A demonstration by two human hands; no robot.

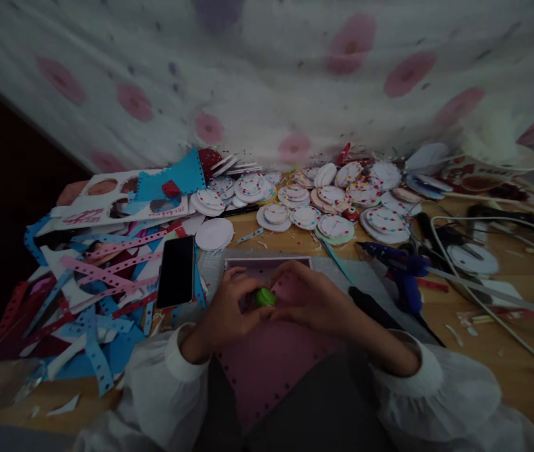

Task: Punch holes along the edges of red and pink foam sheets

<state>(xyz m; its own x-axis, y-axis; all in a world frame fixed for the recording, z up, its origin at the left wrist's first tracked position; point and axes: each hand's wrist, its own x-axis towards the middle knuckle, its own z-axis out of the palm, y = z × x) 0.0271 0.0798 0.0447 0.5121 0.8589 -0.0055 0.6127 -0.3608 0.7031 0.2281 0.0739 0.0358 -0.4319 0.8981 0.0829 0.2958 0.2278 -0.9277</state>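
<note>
A small round green object (pixel 265 297) is held between both hands at the lower middle. My left hand (pixel 236 302) curls round its left side, thumb below and fingers above. My right hand (pixel 311 298) meets it from the right, its fingertips against the green object's edge. Beneath the hands lies a pink sheet (pixel 276 364) with dark dots along its borders. Just behind the hands shows the rim of a shallow pale tray (pixel 267 259), partly hidden by them.
White discs with coloured beads (pixel 333 226) crowd the table's back. A black phone (pixel 175 272) lies left, beside pink, blue and red strips (pixel 107 276). A blue glue gun (pixel 396 260) and a white cable (pixel 455 270) lie right. Dotted cloth (pixel 267 81) hangs behind.
</note>
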